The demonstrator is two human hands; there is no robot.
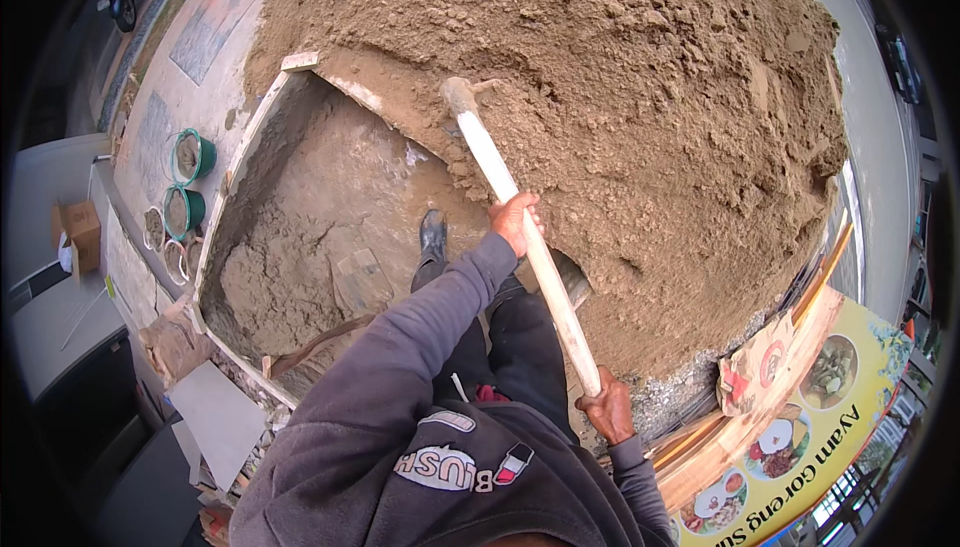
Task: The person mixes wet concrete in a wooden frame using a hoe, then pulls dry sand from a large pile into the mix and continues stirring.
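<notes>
Both my hands are on the pale wooden handle point(551, 277) of a hoe. My left hand point(516, 221) is wrapped around the middle of the handle. Close to my body, my right hand point(609, 406) grips its butt end. The mud-caked hoe head point(459, 93) rests against the lower slope of a large sand heap point(660, 142); its blade is mostly hidden. To the left is a board-edged mixing trough point(251, 138), with wet mortar point(274, 292) piled on its left side. One rubber boot point(433, 236) stands on the muddy trough floor.
Two green buckets point(193, 155) of grey mix stand outside the trough, beside smaller white-rimmed pails point(175, 260). A curved brown wooden piece point(322, 344) crosses the trough's near side. Planks point(750, 438), a paper sack point(757, 371) and a yellow food banner point(817, 427) lie at right.
</notes>
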